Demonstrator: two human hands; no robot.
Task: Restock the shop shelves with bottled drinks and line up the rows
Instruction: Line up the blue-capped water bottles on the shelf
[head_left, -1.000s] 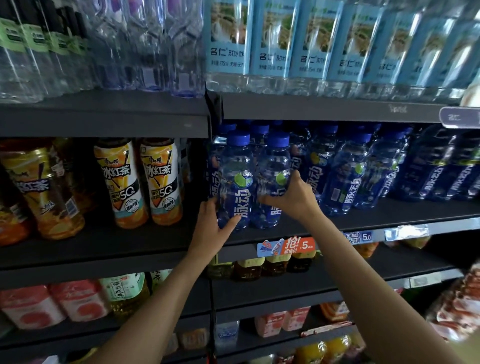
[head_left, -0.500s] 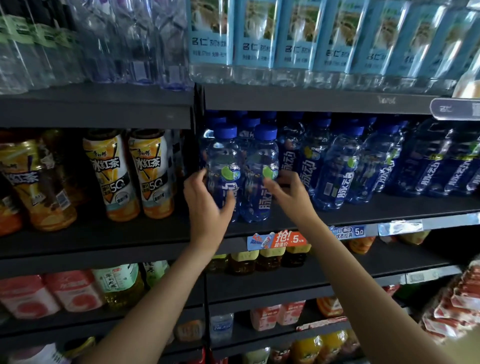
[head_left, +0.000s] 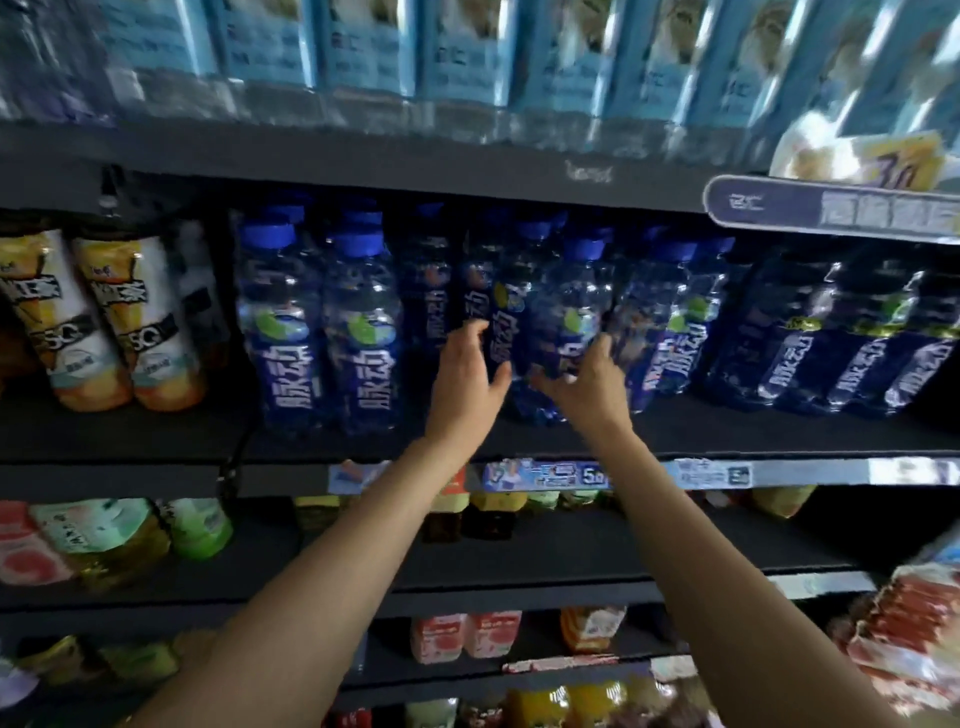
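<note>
Dark shop shelving filling frame, several tiers. Top tier: row of pale-blue-labelled water bottles, blurred. Middle tier: long row of blue-capped blue drink bottles running right from centre-left; two front bottles upright side by side at left end of that row, just beside yellow iced-tea bottles on neighbouring bay. Lower tiers: green, pink and orange drinks, out of focus. Price tags along middle shelf edge. Both bare forearms reaching up to centre of blue row. Left hand spread, fingers loosely curved against left side of one blue bottle, thumb out toward the right. Right hand fingers up on neighbouring bottle, thumb low; motion blur, so probably touching rather than gripping on both sides, cannot tell firmly. Hands near each other, not touching.
</note>
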